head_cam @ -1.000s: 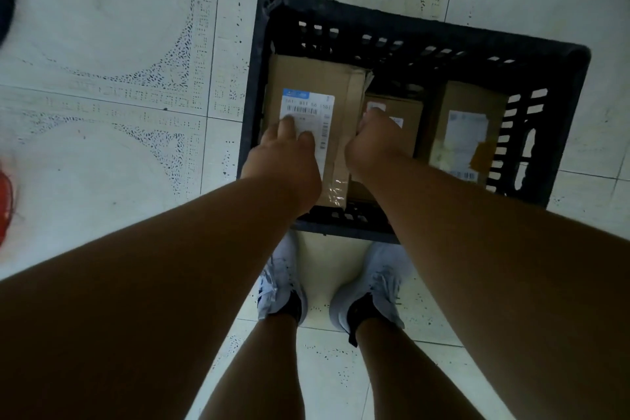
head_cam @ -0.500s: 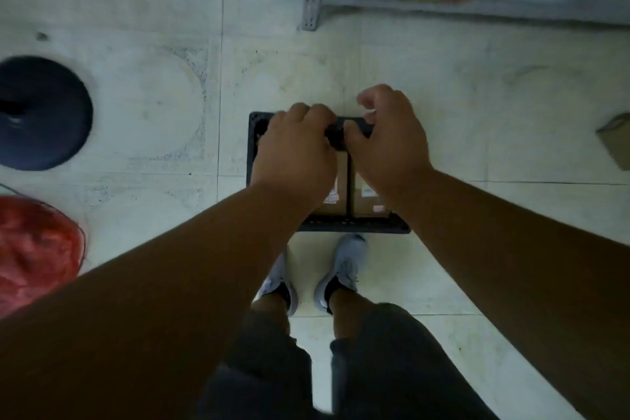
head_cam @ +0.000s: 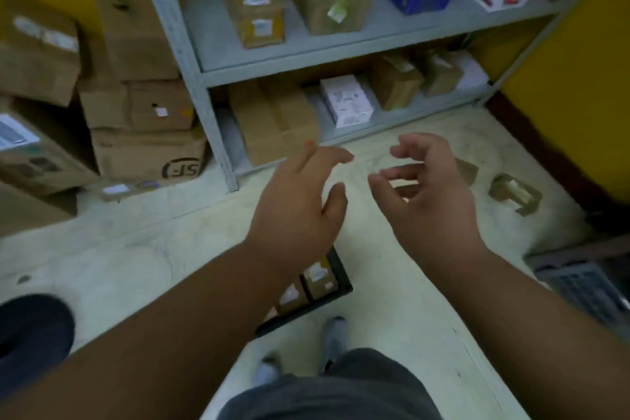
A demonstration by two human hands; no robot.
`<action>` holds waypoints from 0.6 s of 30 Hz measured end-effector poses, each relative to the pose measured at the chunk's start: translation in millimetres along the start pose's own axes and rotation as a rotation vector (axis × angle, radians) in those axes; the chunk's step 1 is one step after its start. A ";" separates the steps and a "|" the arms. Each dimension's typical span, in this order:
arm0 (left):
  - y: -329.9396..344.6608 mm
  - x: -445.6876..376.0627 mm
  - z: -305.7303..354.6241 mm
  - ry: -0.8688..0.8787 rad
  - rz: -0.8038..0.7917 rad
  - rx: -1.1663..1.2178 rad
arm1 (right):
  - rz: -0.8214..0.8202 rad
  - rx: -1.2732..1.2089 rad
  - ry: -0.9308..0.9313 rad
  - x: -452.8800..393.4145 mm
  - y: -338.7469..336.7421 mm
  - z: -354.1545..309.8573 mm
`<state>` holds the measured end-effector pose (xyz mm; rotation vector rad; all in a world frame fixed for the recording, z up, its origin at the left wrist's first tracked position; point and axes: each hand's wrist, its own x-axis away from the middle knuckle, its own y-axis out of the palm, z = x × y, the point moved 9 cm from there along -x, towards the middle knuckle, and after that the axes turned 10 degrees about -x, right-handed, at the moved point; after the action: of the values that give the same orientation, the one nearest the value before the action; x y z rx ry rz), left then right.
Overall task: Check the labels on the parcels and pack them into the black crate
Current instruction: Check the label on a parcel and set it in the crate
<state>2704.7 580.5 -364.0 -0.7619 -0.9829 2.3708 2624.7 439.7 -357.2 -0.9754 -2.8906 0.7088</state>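
Fingers (head_cam: 327,157) of both hands are loose and half spread, holding nothing, free to take the next parcel. Below the wrists lies the crate (head_cam: 342,278) with parcels (head_cam: 318,278); beyond the fingertips stands the shelf (head_cam: 341,44).

Bare forearms and hands, no sleeves. Dark grey shorts (head_cam: 341,389). Light grey sneakers (head_cam: 335,334) on both feet.

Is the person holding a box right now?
No, the left hand and right hand both hang in the air with nothing in their fingers.
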 end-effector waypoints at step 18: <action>253.1 -86.4 296.2 0.264 -0.338 0.218 | 0.418 0.208 0.223 24.9 -356.2 123.7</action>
<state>2528.3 222.8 -350.0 -0.7360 -0.6706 1.9852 2382.2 152.2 -321.7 -1.5342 -2.3886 0.8325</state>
